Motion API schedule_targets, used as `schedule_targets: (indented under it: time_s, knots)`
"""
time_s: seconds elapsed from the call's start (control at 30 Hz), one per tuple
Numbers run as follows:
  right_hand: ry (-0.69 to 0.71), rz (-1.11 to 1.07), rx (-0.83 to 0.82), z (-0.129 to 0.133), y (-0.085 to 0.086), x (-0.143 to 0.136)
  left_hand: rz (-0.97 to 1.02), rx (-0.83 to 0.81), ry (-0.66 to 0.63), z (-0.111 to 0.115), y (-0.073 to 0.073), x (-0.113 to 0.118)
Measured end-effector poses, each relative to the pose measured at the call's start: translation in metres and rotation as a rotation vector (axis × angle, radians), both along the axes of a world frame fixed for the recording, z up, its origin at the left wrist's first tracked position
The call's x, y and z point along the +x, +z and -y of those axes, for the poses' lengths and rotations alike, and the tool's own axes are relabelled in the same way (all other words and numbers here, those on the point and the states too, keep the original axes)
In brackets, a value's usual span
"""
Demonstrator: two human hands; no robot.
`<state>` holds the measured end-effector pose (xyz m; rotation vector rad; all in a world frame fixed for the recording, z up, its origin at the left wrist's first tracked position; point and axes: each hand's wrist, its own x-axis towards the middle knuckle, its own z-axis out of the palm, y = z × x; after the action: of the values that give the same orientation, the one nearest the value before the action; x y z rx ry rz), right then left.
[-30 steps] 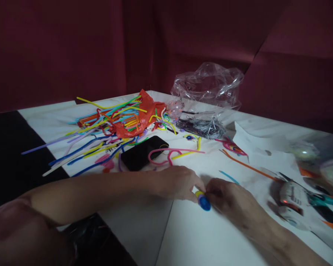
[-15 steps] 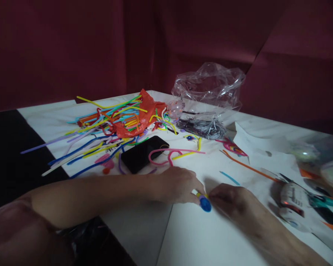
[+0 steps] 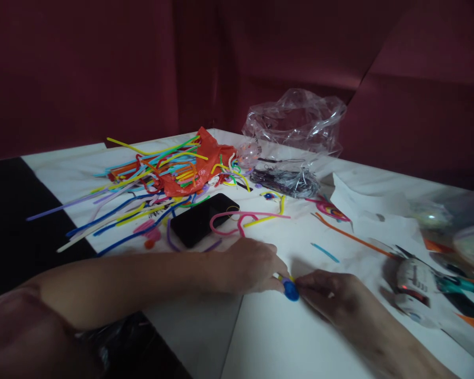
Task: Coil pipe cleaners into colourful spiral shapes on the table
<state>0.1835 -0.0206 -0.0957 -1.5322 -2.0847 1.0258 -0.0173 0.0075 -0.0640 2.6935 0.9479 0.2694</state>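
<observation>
My left hand point(image 3: 250, 263) pinches a small round blue pipe-cleaner piece point(image 3: 290, 290), which has purple and yellow at its upper edge. From the other side my right hand point(image 3: 334, 292) meets it, thumb and finger pressed together at the yellow part. Most of the piece's upper end is hidden by the fingers. Just beyond the hands lie a bent pink pipe cleaner point(image 3: 221, 226) and a short light-blue one point(image 3: 325, 252). An orange pipe cleaner point(image 3: 351, 236) stretches along the table to the right.
A black phone point(image 3: 197, 221) lies beyond my left forearm. Many pipe cleaners spill from a red wrapper point(image 3: 207, 163). Clear plastic bags point(image 3: 296, 121) stand at the back. At right are a white rounded object point(image 3: 413, 284) and teal-handled pliers point(image 3: 462, 285).
Both hands stay at the blue piece. My right hand's fingers have shifted a little, showing more of the thumb side. The whole view has slid slightly left.
</observation>
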Motion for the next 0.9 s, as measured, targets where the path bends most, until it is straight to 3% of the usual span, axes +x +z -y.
schedule_targets:
  time_s: [0.23, 0.57, 0.9]
  knots:
    - [-0.012, 0.025, 0.101, 0.007, 0.001, -0.005, 0.0, 0.051, 0.041, 0.002, -0.009, 0.002]
    - [-0.011, -0.004, 0.048, 0.006, 0.002, -0.002, -0.017, -0.257, -0.118, -0.018, 0.012, -0.004]
    - [-0.044, -0.004, -0.048, 0.001, -0.001, 0.004, -0.037, -0.221, -0.165, -0.028, 0.01, 0.003]
